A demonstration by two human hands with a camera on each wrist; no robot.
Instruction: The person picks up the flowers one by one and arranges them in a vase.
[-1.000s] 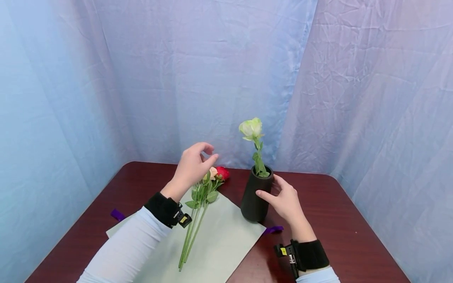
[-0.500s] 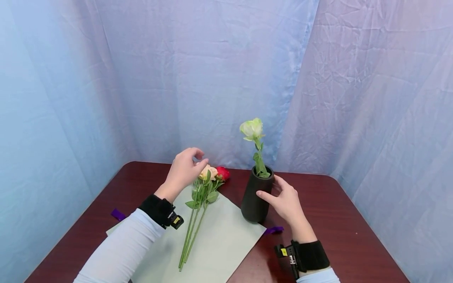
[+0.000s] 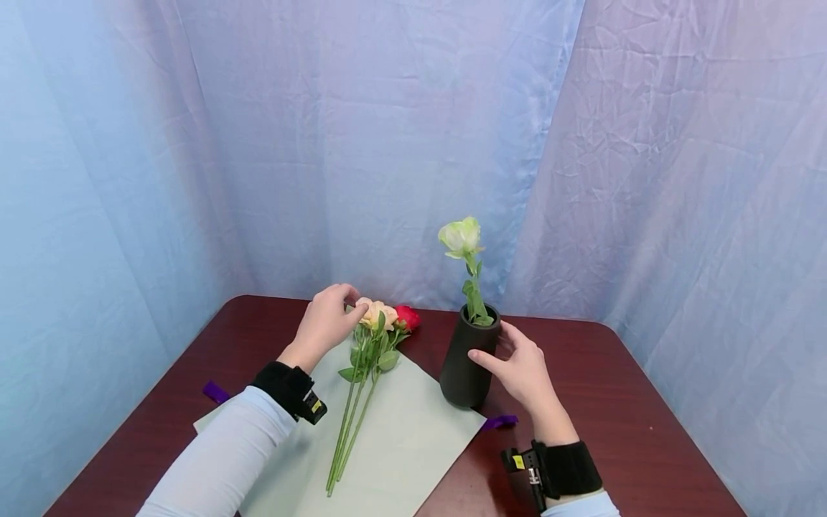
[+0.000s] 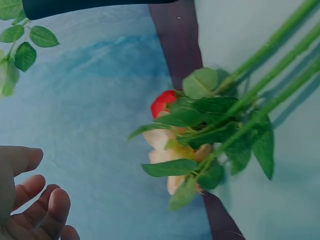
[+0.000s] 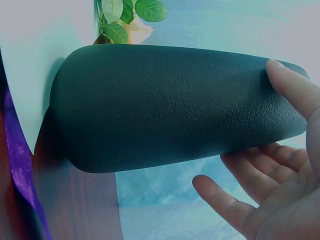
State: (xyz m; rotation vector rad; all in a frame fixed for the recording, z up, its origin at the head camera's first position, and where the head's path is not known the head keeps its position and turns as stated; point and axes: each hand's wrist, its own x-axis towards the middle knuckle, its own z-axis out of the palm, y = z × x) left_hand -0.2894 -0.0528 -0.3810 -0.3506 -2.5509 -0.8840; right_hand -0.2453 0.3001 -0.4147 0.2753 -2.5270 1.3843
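1. the left hand (image 3: 324,322), left of centre in the frame, holds nothing: thumb and fingers are loosely bent with a modest gap between them. from the head it overlaps the peach blooms (image 3: 381,314), yet the left wrist view shows it apart from them.
2. the right hand (image 3: 518,362), right of centre, holds the black vase (image 3: 466,370) near its mouth, thumb on one side and fingers on the other. a light, steady hold seems enough, since the vase stands upright or nearly so.
3. the peach blooms and the red flower (image 3: 407,317) lie at the centre of the frame, heads towards the top, their green stems (image 3: 349,431) running down over the pale paper (image 3: 413,424). the step in hand looks like taking up one of these flowers.
4. for that, the person would do best to pinch a single stem below its leaves; gripping a bloom could crush or loosen the petals.
5. the leaves overlap, so a slow lift, with the stem eased sideways, should avoid dragging a neighbour along.
6. the white-green flower (image 3: 461,235) rises from the vase, above and right of centre; the left arm should pass clear of it, as a knock might tip flower and vase together.
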